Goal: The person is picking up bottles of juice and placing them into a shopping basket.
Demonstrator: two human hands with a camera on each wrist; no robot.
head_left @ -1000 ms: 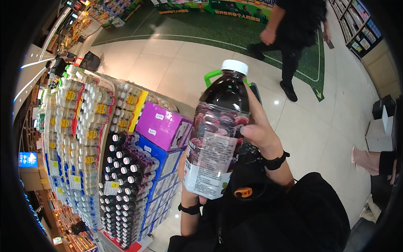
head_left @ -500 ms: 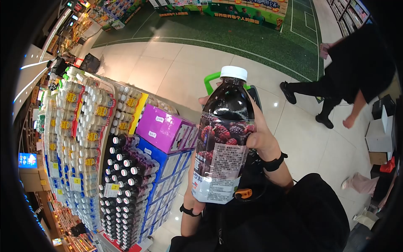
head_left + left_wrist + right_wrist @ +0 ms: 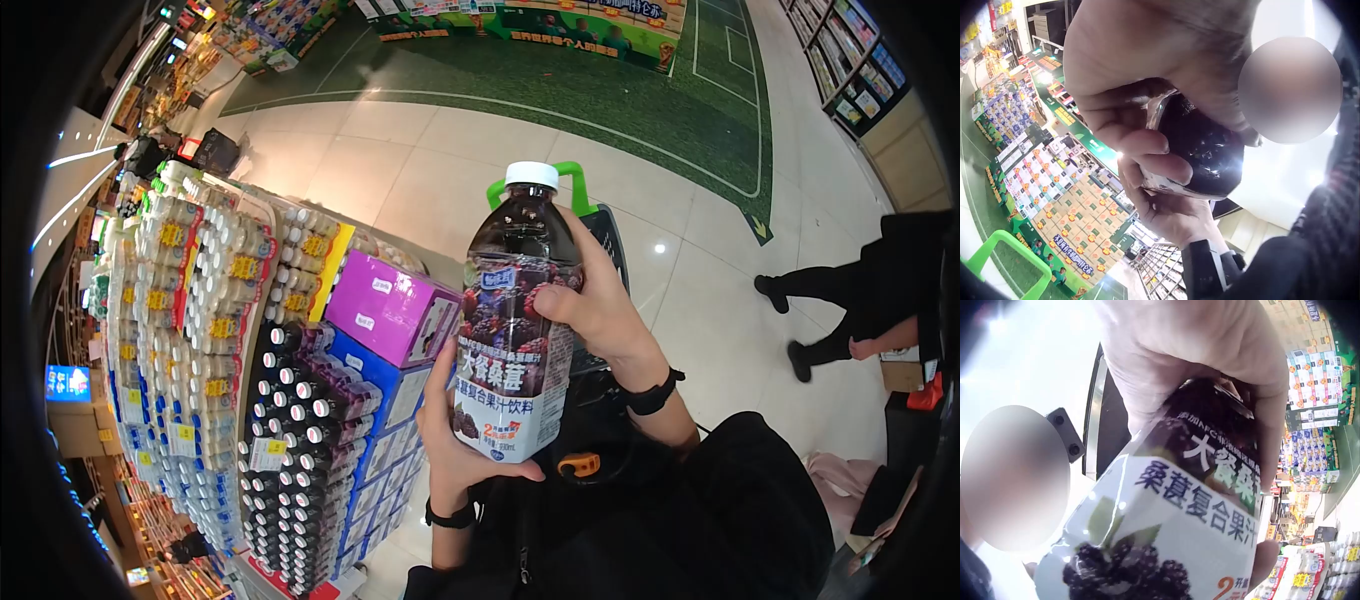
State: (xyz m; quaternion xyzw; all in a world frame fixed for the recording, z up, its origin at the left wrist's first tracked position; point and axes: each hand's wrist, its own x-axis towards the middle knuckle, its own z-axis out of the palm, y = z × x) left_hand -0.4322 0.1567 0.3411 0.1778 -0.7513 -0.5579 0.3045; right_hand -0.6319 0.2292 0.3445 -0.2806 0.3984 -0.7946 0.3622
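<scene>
A bottle of mulberry juice drink [image 3: 510,330] with a white cap stands nearly upright before the chest, its berry-pictured front label facing the head camera. My right hand [image 3: 610,315] grips its upper right side, thumb laid across the label. Lower down, my left hand [image 3: 450,445] holds the left side and base, with the thumb along the bottom edge. In the left wrist view, curled fingers [image 3: 1157,156] wrap the dark bottle base [image 3: 1204,150]. The right wrist view shows the label [image 3: 1191,506] close up below the right hand [image 3: 1204,337].
A shopping cart with a green handle [image 3: 577,185] stands behind the bottle. Stacked dark bottles [image 3: 300,430], blue cartons [image 3: 385,440] and a purple box [image 3: 385,310] fill the left. A person in black [image 3: 850,290] is on the tiled floor at right.
The bottle has turned from its fine-print side to its front label and shifted slightly left. My left hand shows more at the base. The passer-by has walked farther right and nearer.
</scene>
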